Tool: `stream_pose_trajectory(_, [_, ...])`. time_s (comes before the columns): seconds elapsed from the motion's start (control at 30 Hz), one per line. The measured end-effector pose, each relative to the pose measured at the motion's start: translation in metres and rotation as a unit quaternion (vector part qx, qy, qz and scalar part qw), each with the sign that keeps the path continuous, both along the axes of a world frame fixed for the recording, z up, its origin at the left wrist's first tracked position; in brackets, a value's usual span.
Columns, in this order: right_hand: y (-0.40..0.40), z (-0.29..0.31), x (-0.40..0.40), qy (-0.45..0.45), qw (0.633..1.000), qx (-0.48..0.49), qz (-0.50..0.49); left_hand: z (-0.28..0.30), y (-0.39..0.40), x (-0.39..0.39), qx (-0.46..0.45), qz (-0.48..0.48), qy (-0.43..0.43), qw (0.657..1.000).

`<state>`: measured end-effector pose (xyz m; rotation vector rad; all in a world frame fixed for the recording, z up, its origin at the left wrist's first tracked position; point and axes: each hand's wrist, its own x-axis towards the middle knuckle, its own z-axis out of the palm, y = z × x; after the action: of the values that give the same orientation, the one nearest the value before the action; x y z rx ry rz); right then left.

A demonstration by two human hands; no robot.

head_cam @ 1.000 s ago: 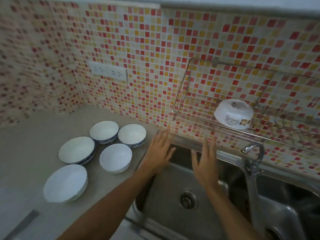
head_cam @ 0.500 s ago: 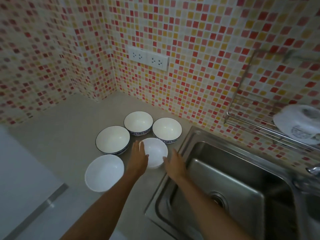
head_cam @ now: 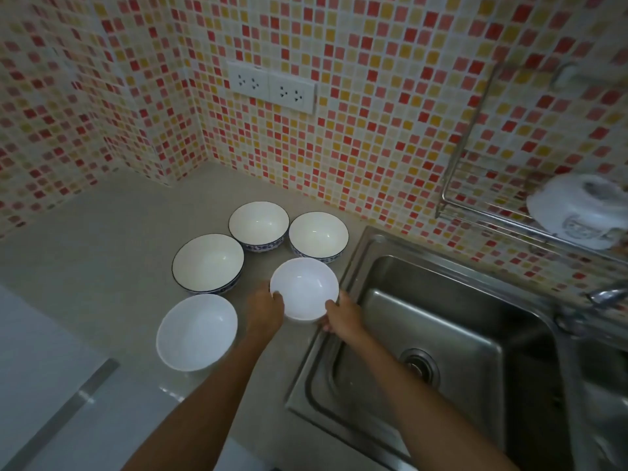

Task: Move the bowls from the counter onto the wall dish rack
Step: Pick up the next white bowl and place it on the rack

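Several bowls sit on the beige counter. A small plain white bowl lies nearest the sink, with my left hand gripping its left rim and my right hand gripping its right rim. Around it are a larger white bowl, a wide blue-rimmed bowl, and two blue-patterned bowls near the wall. The wire wall dish rack hangs at the right, with one white bowl upside down on it.
A steel sink lies right of the bowls, with a faucet at the far right edge. A double wall socket sits on the mosaic tile wall above the counter. A metal strip crosses the lower left.
My view swung left from the rack toward the counter. Both hands moved from the sink's back edge to the small white bowl and closed on its rim.
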<state>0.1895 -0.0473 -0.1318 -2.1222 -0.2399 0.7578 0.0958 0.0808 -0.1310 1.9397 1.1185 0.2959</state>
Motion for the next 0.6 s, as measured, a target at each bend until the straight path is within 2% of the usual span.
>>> stream_pose_trajectory(0.07, [-0.020,0.012,0.002,-0.002,1.000,0.015,-0.010,0.009,-0.011,0.006,-0.046,-0.011,-0.021,0.999])
stream_pose_trajectory(0.1, [-0.032,0.017,0.003,-0.004,1.000,0.024,-0.018,0.015,-0.019,0.010,-0.097,-0.021,-0.040,0.994])
stream_pose_trajectory(0.2, [-0.068,0.034,0.006,-0.026,0.998,0.049,-0.039,0.033,-0.049,0.025,-0.294,-0.080,-0.113,0.946])
stream_pose_trajectory(0.23, [-0.080,0.040,0.009,-0.038,0.997,0.054,-0.050,0.040,-0.059,0.031,-0.323,-0.102,-0.136,0.931])
stream_pose_trajectory(0.37, [-0.128,0.067,0.021,-0.084,0.989,0.080,-0.088,0.048,-0.094,0.067,-0.350,-0.160,-0.177,0.906])
stream_pose_trajectory(0.47, [-0.160,0.087,0.029,-0.115,0.981,0.107,-0.119,0.086,-0.125,0.087,-0.356,-0.143,-0.203,0.901])
stream_pose_trajectory(0.6, [-0.195,0.121,0.038,-0.173,0.960,0.123,-0.181,0.105,-0.152,0.100,-0.364,-0.136,-0.238,0.890])
